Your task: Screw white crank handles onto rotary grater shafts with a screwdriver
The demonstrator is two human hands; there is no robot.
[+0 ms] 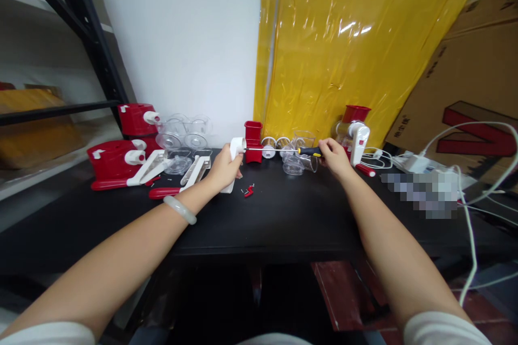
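Observation:
My left hand (pixel 226 168) is closed around a white plastic part (pixel 238 146) whose round, open end faces right. With my right hand (pixel 334 155) I grip the black and yellow handle of a screwdriver (pixel 309 151). Its long shaft lies level, and the tip reaches the opening of the white part; whether it touches a screw inside cannot be seen. Below my left hand, small red plastic pieces (pixel 249 191) and tiny screws lie on the black table (pixel 259 226). A white crank arm with a red handle (pixel 164 192) rests left of that hand.
Red housings (pixel 111 161) and clear plastic parts (pixel 178 164) stand at the left back. Behind my hands are a red hopper (pixel 253 132), drum cutters (pixel 268 147) and clear pieces (pixel 293 164). An assembled red and white grater (pixel 356 137) and white cables (pixel 465 237) are at the right.

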